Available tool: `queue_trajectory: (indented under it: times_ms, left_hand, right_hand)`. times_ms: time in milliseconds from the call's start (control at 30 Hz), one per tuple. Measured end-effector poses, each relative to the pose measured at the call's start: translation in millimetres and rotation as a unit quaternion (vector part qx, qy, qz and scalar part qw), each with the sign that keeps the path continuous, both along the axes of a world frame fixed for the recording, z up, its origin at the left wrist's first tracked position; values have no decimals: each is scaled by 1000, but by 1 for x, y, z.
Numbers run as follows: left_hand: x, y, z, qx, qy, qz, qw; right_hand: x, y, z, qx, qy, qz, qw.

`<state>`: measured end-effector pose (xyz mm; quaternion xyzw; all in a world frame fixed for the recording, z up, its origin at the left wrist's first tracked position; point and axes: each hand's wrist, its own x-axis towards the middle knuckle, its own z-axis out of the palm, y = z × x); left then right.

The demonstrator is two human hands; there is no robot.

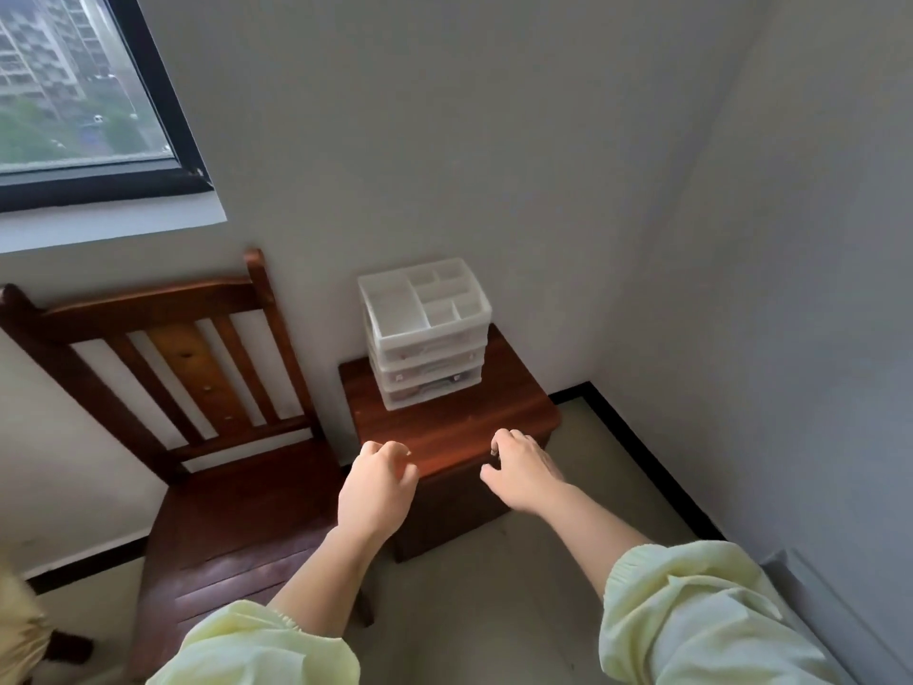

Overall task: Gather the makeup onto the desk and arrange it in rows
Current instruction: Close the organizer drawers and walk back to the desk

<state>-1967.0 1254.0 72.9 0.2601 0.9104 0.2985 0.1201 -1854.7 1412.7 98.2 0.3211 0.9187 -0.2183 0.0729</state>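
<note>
A white plastic makeup organiser [427, 333] stands at the back of a small dark wooden table [459, 427] in the room's corner. Its top tray has several open compartments, and three translucent drawers below hold items too blurred to name. My left hand [378, 487] hovers at the table's front left edge, fingers loosely curled and holding nothing. Over the front right edge hangs my right hand [521, 469], fingers also loosely curled and empty. Both hands are well short of the organiser.
A wooden chair [207, 388] with a slatted back stands left of the table, against the wall under a window [84, 91]. White walls close in behind and on the right. Bare floor [558, 561] lies in front of the table.
</note>
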Motion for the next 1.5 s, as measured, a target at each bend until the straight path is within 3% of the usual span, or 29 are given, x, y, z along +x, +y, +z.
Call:
queue_trajectory:
  times_ms: [433,733,1033,1167,1300,1367,1500]
  left_hand:
    - [-160,92,-62,-39,-118,39,991]
    - [-201,123,-115,-48,-175,75,981]
    - [-222,137,-140,-15,-167,107,980]
    - [-225,138,-141,-1,-169,113,979]
    - [-222,141,-140,15,-184,131,974]
    - [-221,143,-140,25,-196,147,969]
    - [-212,144,-144,19,-238,185,953]
  right_hand:
    - [-156,89,-61,-127,-23,-79,988]
    - [-206,126,-128,-251,-26,-193,948]
    - [-248,143,-195,-459,39,-362,810]
    - [-261,149,-205,-537,73,-422,727]
    - [-259,145,-210,-601,140,-484,621]
    - [-259,139,-209,-606,155,-498,600]
    - [-253,127,-210,-597,165,-512,596]
